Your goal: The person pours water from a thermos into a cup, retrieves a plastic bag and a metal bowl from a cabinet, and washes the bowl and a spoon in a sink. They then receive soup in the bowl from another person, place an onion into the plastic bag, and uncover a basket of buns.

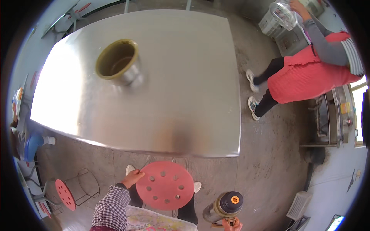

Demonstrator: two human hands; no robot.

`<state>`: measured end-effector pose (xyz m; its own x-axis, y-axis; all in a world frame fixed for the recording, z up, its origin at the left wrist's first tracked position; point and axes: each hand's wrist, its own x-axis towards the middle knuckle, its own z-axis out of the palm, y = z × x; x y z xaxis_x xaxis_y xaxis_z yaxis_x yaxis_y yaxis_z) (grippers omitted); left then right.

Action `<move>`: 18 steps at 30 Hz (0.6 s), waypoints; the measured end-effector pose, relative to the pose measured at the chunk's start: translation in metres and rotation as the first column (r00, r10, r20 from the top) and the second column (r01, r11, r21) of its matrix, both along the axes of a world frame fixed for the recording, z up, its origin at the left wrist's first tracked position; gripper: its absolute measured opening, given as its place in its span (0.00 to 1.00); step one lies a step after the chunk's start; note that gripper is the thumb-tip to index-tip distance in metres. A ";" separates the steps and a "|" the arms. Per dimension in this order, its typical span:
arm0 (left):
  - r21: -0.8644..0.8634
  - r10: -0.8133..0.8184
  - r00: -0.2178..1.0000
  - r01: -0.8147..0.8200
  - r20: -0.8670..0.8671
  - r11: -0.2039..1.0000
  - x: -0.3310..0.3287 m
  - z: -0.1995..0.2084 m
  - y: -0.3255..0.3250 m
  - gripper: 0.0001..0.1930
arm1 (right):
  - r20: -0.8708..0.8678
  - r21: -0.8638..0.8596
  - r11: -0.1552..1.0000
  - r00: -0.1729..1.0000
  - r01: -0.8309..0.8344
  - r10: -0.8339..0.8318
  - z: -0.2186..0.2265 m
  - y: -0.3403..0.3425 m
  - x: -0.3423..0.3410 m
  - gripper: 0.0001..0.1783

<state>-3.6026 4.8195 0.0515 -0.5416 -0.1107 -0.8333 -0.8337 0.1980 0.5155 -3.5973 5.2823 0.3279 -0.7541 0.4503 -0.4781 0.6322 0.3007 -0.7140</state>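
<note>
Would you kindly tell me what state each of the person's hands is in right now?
Left hand: closed on the edge of the red stool.
Right hand: closed, holding the large flask.

I see a fairly bright room. White glare burns out the left of the surface (185, 84), and a dark, blurry patch sits by its near edge. The window (359, 113) glows at right; straight lines bow toward the black rim.
</note>
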 end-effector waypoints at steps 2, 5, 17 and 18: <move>-0.030 -0.018 0.999 0.019 0.048 0.999 -0.006 0.012 -0.018 0.24 | 0.039 -0.006 1.000 0.999 -0.006 0.006 0.006 -0.013 -0.002 0.09; -0.225 0.016 1.000 -0.011 0.021 0.974 0.034 -0.002 -0.071 0.21 | 0.042 -0.104 0.994 0.999 -0.019 0.024 0.028 -0.053 -0.015 0.11; -0.035 -0.321 0.696 0.391 -0.642 0.920 -0.076 0.301 0.005 0.32 | 0.078 0.164 0.822 0.838 -0.545 0.540 0.078 -0.131 -0.047 0.13; -0.092 -0.397 0.612 0.467 -0.684 0.879 -0.091 0.321 0.009 0.35 | 0.088 0.162 0.829 0.844 -0.536 0.529 0.085 -0.138 -0.052 0.13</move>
<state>-3.6932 4.8288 0.3726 -0.9149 0.3372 -0.2218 -0.0882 0.3692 0.9252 -3.6494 5.1443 0.4124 -0.8841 0.0618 -0.4632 0.3632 0.7145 -0.5979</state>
